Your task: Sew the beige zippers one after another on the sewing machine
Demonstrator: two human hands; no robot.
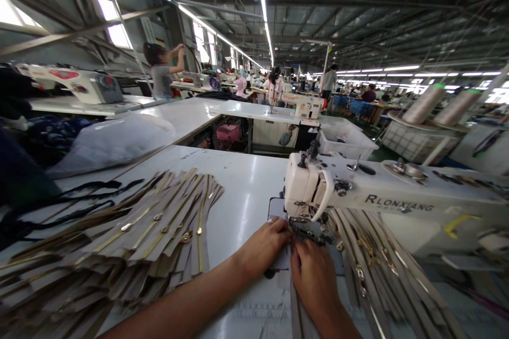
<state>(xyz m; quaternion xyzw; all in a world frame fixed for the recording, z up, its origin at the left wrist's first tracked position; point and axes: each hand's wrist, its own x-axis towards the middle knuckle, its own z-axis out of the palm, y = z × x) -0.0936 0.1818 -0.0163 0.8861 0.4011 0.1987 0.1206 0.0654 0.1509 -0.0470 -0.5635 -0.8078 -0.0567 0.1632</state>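
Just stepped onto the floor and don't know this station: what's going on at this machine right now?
A person is working at a white sewing machine. Their left hand and right hand are both pressed down on a strip of zipper tape right at the needle area. A big fanned stack of tan zippers lies on the white table to the left, and another bunch of zippers hangs off to the right of the machine. Other people work at stations farther back.

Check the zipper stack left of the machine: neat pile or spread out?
Spread out. The zipper stack fans across the table, strips overlapping at angles, left of the left hand. The right hand is at the sewing machine.
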